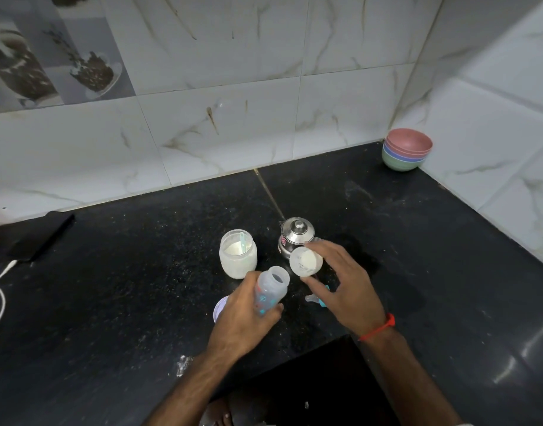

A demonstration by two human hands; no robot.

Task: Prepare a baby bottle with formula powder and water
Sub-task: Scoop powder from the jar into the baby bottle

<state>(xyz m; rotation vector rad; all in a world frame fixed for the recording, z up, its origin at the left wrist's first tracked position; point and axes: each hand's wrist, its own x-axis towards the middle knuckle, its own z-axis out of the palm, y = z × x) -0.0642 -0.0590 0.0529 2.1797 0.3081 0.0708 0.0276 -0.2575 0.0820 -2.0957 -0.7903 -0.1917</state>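
My left hand (244, 315) grips a clear baby bottle (271, 289) with red and blue print, tilted, its mouth open towards the right. Just beside that mouth, my right hand (341, 281) holds a small white cup (305, 261) with some white powder inside, tipped on its side. Behind the bottle stands an open jar of formula powder (238, 253) with a pale blue scoop (243, 241) in it. A small steel kettle (296, 236) with its lid on stands behind the cup. The bottle's teat and blue ring (318, 298) lie on the counter under my right hand.
The black stone counter (141, 272) meets tiled walls at the back and right. Stacked coloured bowls (407, 153) sit in the far right corner. A round pale lid (219, 309) lies left of my left hand. A dark phone (46, 235) and white cable (0, 287) lie at the left.
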